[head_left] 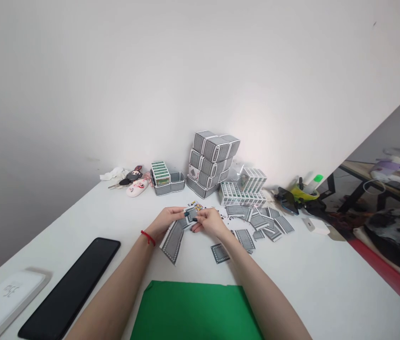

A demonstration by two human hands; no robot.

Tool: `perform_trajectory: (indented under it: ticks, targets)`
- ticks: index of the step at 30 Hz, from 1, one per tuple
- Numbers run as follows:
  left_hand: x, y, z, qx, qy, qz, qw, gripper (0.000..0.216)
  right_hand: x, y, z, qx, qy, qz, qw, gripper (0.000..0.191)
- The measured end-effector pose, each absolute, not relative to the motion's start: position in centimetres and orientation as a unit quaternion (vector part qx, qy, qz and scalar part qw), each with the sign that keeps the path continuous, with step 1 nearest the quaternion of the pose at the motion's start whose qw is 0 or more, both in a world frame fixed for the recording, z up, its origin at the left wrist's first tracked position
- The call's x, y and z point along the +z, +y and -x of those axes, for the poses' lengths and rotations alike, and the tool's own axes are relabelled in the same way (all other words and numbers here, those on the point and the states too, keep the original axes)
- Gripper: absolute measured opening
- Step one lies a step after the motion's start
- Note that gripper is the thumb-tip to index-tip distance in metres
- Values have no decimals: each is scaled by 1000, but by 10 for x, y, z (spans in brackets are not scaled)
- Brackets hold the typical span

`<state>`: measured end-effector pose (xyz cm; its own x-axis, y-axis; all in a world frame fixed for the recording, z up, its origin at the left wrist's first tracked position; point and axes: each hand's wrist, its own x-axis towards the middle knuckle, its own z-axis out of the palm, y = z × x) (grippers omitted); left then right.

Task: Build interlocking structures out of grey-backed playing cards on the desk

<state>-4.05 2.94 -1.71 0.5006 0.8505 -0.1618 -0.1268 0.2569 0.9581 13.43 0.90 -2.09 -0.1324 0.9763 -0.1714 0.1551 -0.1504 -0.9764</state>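
Note:
My left hand [170,220] and my right hand [208,222] meet over the white table, fingers pinched on joined playing cards [173,241]. A folded strip of these cards hangs down below my left hand, grey patterned backs outward. A face card [197,206] shows just behind my fingertips; I cannot tell whether it is held or lies on the table. Loose cards [262,219] lie scattered to the right of my right hand, mostly back up. One card [220,253] rests under my right forearm.
Behind my hands stands a stack of boxes folded from cards [210,165]. Green-edged card packs [244,193] sit right of it, and an open card box [168,186] left. A black phone-like slab [74,288], a white power bank [12,302] and a green sheet [196,311] lie nearer.

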Motion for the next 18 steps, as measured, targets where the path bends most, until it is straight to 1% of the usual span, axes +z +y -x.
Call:
perform_trajectory:
  ticks: [2,6,8,10,12,14,18]
  targets:
    - [-15,28,40,363,338,-477,725,43,-21,11,-134,514,-533,535,408,11]
    - [-13,23,35,369,299,-430,768,46,-19,11,-133,446,-551,546,446,24]
    - [-12,22,32,378,306,-422,765,41,-16,8,-131,370,-595,555,448,28]
    - [-12,22,30,394,331,-432,741,32,-14,4,-127,262,-655,562,432,33]
    - [-9,23,30,402,361,-448,712,23,-13,1,-124,176,-698,561,410,34]
    - [-6,22,30,403,394,-456,689,18,-13,0,-124,157,-713,553,402,32]
    - [1,19,30,395,431,-457,670,25,-17,3,-127,155,-712,540,421,33]
